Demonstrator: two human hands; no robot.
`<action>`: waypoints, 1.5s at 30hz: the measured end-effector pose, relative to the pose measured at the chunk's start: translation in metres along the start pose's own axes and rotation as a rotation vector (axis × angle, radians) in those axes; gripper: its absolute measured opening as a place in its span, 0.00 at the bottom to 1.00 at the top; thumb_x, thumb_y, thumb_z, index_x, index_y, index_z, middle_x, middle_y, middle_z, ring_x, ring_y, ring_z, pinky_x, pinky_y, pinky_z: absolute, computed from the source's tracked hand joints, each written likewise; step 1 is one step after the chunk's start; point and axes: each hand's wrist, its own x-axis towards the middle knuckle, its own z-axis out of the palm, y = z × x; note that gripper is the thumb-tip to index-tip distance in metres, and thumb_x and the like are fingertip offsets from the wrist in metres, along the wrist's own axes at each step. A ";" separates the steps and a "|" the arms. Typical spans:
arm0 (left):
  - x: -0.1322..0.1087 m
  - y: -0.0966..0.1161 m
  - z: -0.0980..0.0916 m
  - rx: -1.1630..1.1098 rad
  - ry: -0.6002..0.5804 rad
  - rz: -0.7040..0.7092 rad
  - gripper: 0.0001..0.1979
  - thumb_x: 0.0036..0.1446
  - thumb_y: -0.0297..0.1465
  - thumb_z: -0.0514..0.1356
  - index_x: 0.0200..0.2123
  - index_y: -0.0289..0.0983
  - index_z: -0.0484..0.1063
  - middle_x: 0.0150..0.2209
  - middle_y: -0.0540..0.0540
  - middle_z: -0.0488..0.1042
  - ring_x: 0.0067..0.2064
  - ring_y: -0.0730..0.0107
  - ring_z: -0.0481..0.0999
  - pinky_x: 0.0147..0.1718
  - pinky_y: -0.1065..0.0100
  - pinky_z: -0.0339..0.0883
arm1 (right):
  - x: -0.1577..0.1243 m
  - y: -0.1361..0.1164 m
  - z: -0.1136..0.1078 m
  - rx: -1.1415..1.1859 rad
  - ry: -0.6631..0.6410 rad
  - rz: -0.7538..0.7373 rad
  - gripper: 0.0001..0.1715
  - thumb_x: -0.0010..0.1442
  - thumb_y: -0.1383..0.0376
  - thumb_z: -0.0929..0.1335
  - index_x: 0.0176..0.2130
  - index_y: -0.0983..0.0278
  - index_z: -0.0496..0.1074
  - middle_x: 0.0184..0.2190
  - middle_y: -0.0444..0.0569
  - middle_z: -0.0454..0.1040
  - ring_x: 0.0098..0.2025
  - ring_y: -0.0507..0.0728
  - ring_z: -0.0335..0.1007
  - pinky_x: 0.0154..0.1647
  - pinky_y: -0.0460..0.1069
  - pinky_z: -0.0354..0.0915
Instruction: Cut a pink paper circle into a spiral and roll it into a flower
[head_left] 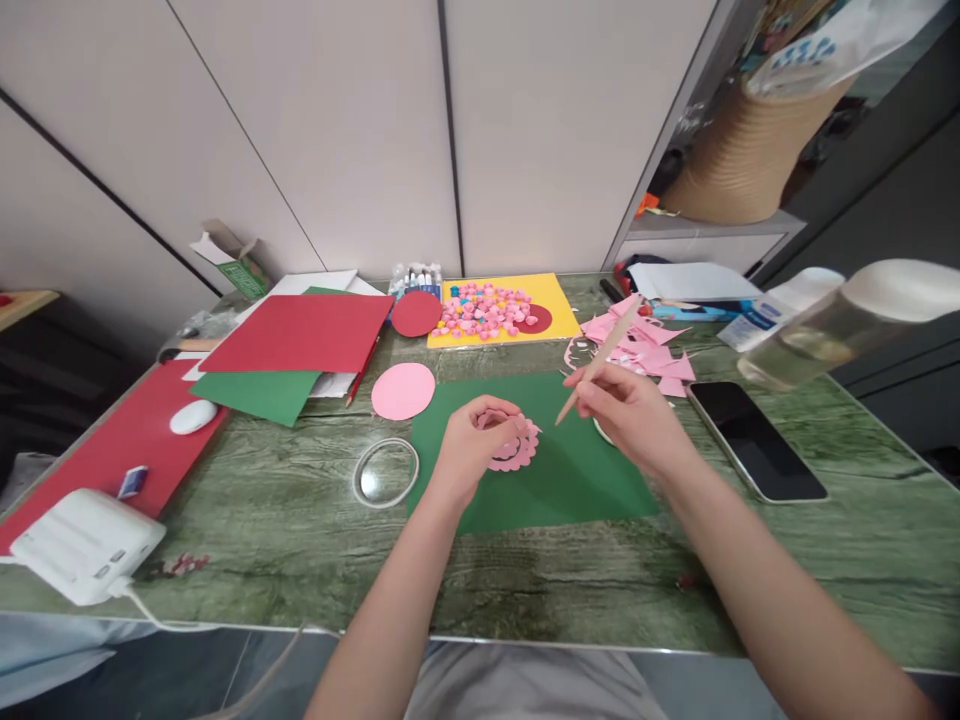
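Observation:
Over a green paper sheet (562, 490), my left hand (466, 445) pinches a pink scalloped paper flower (525, 452) between thumb and fingers. The flower has a dark curved line on it, and my fingers hide its left part. My right hand (630, 412) is closed around a thin wooden stick (613, 340) with a pointed lower end. That tip hangs just right of the flower, apart from it. Under my right hand a pale ring is partly hidden. A pink paper circle (403, 391) and a roll of clear tape (385, 473) lie left of the green sheet.
Behind lies a yellow sheet (564, 300) with many small pink pieces. Pink paper scraps (637, 350), a phone (756, 440) and a clear water cup (825, 330) are at right. Red sheets (292, 330) and a white charger (86, 545) occupy the left.

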 end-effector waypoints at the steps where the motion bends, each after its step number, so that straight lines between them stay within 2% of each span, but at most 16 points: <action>1: -0.001 0.000 0.001 -0.001 -0.006 -0.008 0.09 0.41 0.30 0.66 0.28 0.35 0.71 0.23 0.51 0.73 0.28 0.77 0.71 0.28 0.75 0.60 | 0.000 0.000 -0.001 0.013 -0.002 0.003 0.06 0.54 0.61 0.71 0.33 0.61 0.74 0.22 0.40 0.68 0.24 0.49 0.63 0.25 0.44 0.60; 6: -0.002 0.001 0.002 0.000 -0.095 -0.040 0.09 0.43 0.31 0.66 0.26 0.34 0.69 0.26 0.48 0.76 0.29 0.74 0.74 0.29 0.74 0.63 | 0.002 0.002 0.001 0.105 -0.044 -0.010 0.07 0.55 0.61 0.70 0.29 0.61 0.70 0.24 0.41 0.68 0.24 0.49 0.66 0.28 0.45 0.63; 10: -0.003 0.000 0.002 -0.053 -0.177 -0.059 0.10 0.46 0.32 0.64 0.26 0.34 0.67 0.32 0.44 0.78 0.34 0.70 0.77 0.34 0.69 0.67 | 0.003 0.006 0.001 0.086 -0.033 -0.037 0.07 0.56 0.60 0.69 0.30 0.61 0.68 0.22 0.40 0.68 0.23 0.49 0.66 0.27 0.45 0.64; 12: -0.004 -0.001 0.002 -0.060 -0.199 -0.062 0.10 0.47 0.33 0.64 0.27 0.34 0.66 0.32 0.43 0.78 0.34 0.69 0.77 0.34 0.69 0.67 | 0.004 0.007 0.001 0.068 -0.051 -0.034 0.08 0.57 0.59 0.68 0.30 0.61 0.68 0.22 0.40 0.68 0.22 0.50 0.66 0.27 0.46 0.64; 19: -0.004 -0.005 0.003 -0.077 -0.216 -0.061 0.10 0.48 0.31 0.63 0.27 0.34 0.64 0.30 0.45 0.78 0.33 0.71 0.77 0.30 0.73 0.65 | 0.005 0.004 0.000 -0.046 -0.129 -0.032 0.11 0.57 0.58 0.68 0.30 0.62 0.66 0.20 0.40 0.67 0.22 0.50 0.66 0.26 0.46 0.64; 30: -0.004 -0.007 0.004 -0.078 -0.228 -0.058 0.11 0.47 0.33 0.63 0.28 0.34 0.63 0.31 0.44 0.78 0.33 0.70 0.77 0.31 0.71 0.66 | 0.004 0.002 0.001 -0.114 -0.114 -0.043 0.12 0.56 0.56 0.68 0.30 0.62 0.65 0.19 0.40 0.68 0.21 0.51 0.66 0.26 0.47 0.65; 38: -0.006 -0.003 0.005 -0.048 -0.245 -0.041 0.15 0.42 0.29 0.66 0.33 0.35 0.65 0.33 0.45 0.77 0.34 0.69 0.77 0.34 0.68 0.68 | 0.001 0.001 0.008 -0.126 -0.009 -0.075 0.11 0.55 0.58 0.68 0.28 0.62 0.65 0.18 0.38 0.67 0.20 0.50 0.64 0.24 0.46 0.63; 45: -0.007 -0.010 0.009 -0.026 -0.191 0.003 0.18 0.39 0.26 0.66 0.34 0.36 0.64 0.32 0.47 0.76 0.29 0.70 0.76 0.24 0.72 0.67 | -0.003 0.007 0.019 -0.111 0.172 -0.090 0.11 0.54 0.59 0.70 0.28 0.60 0.63 0.15 0.38 0.65 0.17 0.51 0.63 0.20 0.46 0.60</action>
